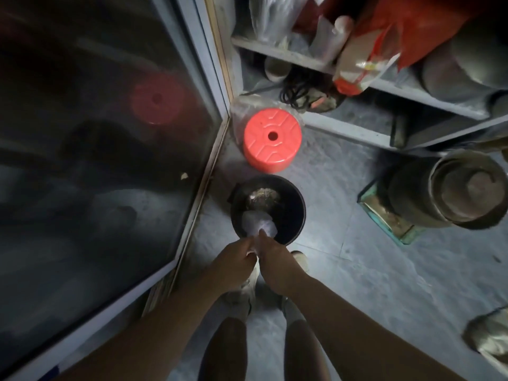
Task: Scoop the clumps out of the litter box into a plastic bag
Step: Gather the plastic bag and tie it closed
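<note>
Both your hands meet at the gathered neck of a small white plastic bag point(258, 224): your left hand point(236, 261) has its fingers curled round the twisted top, and your right hand point(275, 258) pinches the same neck just beside it, so the two hands are almost touching. The bag hangs from this grip down into a round dark bucket point(291, 215) that stands on the grey floor point(343, 215) in front of your feet. I judge the bag is thin and soft, so it will take any shape and can tear if something sharp presses it; with clumps inside, it should be a little heavy at the bottom and swing easily. For this reason the neck is the good place to hold it, close above the full part, and not the loose film. Deeper in the bucket, beyond the bag, lies some pale crumbly matter point(262, 195); I cannot tell what it is. Behind the bucket, very near it, stands a red plastic stool point(272, 138), and a glass door point(104, 138) closes the left side. On the right are dusty shelves point(357, 75) and a stack of old pots point(456, 188).
</note>
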A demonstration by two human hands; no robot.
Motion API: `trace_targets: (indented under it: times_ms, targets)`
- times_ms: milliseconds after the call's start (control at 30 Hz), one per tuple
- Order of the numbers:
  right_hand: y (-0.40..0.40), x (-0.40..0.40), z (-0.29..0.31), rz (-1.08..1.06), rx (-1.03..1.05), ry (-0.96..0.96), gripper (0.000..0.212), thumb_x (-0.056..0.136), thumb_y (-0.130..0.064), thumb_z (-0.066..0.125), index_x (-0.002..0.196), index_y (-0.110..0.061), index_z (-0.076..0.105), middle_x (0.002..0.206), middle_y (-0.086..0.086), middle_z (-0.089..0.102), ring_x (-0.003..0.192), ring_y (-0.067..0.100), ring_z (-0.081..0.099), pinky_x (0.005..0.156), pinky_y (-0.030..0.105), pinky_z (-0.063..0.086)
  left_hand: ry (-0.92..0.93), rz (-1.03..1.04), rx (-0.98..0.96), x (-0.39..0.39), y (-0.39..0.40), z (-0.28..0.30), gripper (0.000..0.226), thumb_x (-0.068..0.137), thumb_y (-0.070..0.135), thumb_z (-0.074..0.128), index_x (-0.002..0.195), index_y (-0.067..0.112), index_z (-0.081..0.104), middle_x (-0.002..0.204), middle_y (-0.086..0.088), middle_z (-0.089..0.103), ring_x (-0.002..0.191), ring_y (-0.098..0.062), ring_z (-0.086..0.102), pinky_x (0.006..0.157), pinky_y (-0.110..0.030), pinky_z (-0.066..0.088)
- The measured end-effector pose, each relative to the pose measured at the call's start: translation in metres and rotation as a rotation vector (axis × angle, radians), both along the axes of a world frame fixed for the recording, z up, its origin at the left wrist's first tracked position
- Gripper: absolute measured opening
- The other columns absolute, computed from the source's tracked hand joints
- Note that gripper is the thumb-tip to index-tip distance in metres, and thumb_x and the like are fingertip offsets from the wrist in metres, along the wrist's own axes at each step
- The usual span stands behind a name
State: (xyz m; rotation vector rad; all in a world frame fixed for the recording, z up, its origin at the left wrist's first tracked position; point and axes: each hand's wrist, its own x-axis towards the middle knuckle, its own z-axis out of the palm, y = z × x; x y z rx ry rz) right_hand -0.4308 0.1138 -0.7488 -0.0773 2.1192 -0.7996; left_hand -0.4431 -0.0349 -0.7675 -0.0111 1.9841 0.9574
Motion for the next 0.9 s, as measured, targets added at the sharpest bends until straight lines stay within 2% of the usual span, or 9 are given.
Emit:
trace_targets:
  times_ms: [100, 200, 267, 400, 500, 567, 667, 800, 900]
  targets:
    - [0.0, 0.01, -0.032, -0.027, -0.001, 0.012, 0.057, 0.094, 0.008, 0.04, 0.15, -0.002, 0.034, 0.148, 0.017, 0.042, 0.129, 0.03, 0.05, 0.098, 0.018, 0.033, -0.01, -0.079, -0.035, 0.008, -0.002, -0.027, 0.041, 0.097, 0.017, 0.047, 0.136, 0.025, 0.058, 0.128, 0.001, 0.069, 0.106, -0.008, 0.065, 0.085, -0.018, 0.048]
    - [-0.002, 0.019, -0.056, -0.042, -0.018, 0.015, 0.057, 0.095, 0.007, 0.041, 0.15, -0.002, 0.033, 0.147, 0.016, 0.044, 0.13, 0.029, 0.049, 0.106, 0.023, 0.033, 0.002, -0.151, -0.04, 0.014, -0.001, -0.046, 0.043, 0.095, 0.011, 0.05, 0.137, 0.023, 0.056, 0.128, 0.0, 0.068, 0.115, -0.016, 0.064, 0.096, -0.031, 0.051]
    - [-0.003, 0.023, -0.07, -0.087, -0.03, 0.004, 0.056, 0.094, 0.008, 0.043, 0.149, -0.001, 0.034, 0.144, 0.016, 0.047, 0.129, 0.03, 0.05, 0.108, 0.027, 0.036, 0.023, -0.193, -0.048, 0.015, -0.002, -0.057, 0.044, 0.095, 0.008, 0.052, 0.137, 0.023, 0.055, 0.129, 0.001, 0.067, 0.116, -0.016, 0.064, 0.098, -0.035, 0.052]
    - [-0.004, 0.026, -0.096, -0.11, -0.023, -0.018, 0.059, 0.092, 0.01, 0.045, 0.149, 0.005, 0.031, 0.146, 0.018, 0.045, 0.132, 0.032, 0.048, 0.109, 0.034, 0.037, 0.095, -0.297, -0.063, 0.01, -0.004, -0.077, 0.049, 0.093, 0.007, 0.057, 0.139, 0.022, 0.054, 0.136, 0.003, 0.064, 0.123, -0.015, 0.06, 0.105, -0.036, 0.048]
    - [-0.004, 0.023, -0.111, -0.084, -0.004, -0.018, 0.067, 0.093, 0.004, 0.047, 0.154, 0.003, 0.019, 0.158, 0.018, 0.03, 0.142, 0.03, 0.037, 0.115, 0.034, 0.031, 0.176, -0.404, -0.095, 0.005, -0.004, -0.093, 0.042, 0.087, 0.006, 0.061, 0.127, 0.016, 0.06, 0.126, 0.0, 0.067, 0.114, -0.02, 0.064, 0.097, -0.037, 0.051]
    - [-0.006, 0.021, -0.118, -0.149, -0.008, -0.05, 0.072, 0.094, -0.001, 0.051, 0.156, 0.0, 0.015, 0.159, 0.017, 0.028, 0.143, 0.03, 0.035, 0.115, 0.035, 0.032, 0.218, -0.467, -0.142, 0.002, -0.003, -0.102, 0.038, 0.087, 0.012, 0.064, 0.124, 0.016, 0.06, 0.122, -0.001, 0.068, 0.107, -0.022, 0.066, 0.091, -0.034, 0.051]
    - [-0.008, 0.018, -0.123, -0.218, -0.029, -0.084, 0.081, 0.09, -0.007, 0.06, 0.157, -0.003, 0.014, 0.16, 0.019, 0.027, 0.144, 0.031, 0.034, 0.115, 0.036, 0.034, 0.271, -0.516, -0.174, 0.0, -0.003, -0.108, 0.048, 0.086, 0.017, 0.069, 0.133, 0.018, 0.058, 0.125, -0.002, 0.068, 0.107, -0.022, 0.067, 0.089, -0.029, 0.048]
    - [-0.01, 0.022, -0.125, -0.247, -0.032, -0.104, 0.091, 0.087, -0.016, 0.067, 0.158, -0.006, 0.011, 0.159, 0.017, 0.028, 0.143, 0.032, 0.034, 0.114, 0.04, 0.036, 0.32, -0.664, -0.231, -0.002, -0.003, -0.108, 0.061, 0.081, 0.017, 0.071, 0.14, 0.014, 0.054, 0.129, -0.005, 0.065, 0.112, -0.024, 0.063, 0.094, -0.035, 0.048]
    - [-0.009, 0.026, -0.126, -0.25, -0.015, -0.111, 0.088, 0.088, -0.019, 0.066, 0.157, -0.006, 0.013, 0.156, 0.016, 0.033, 0.14, 0.032, 0.037, 0.111, 0.041, 0.039, 0.315, -0.708, -0.263, -0.004, 0.0, -0.105, 0.065, 0.08, 0.015, 0.07, 0.143, 0.014, 0.051, 0.13, -0.005, 0.062, 0.113, -0.024, 0.061, 0.095, -0.036, 0.046]
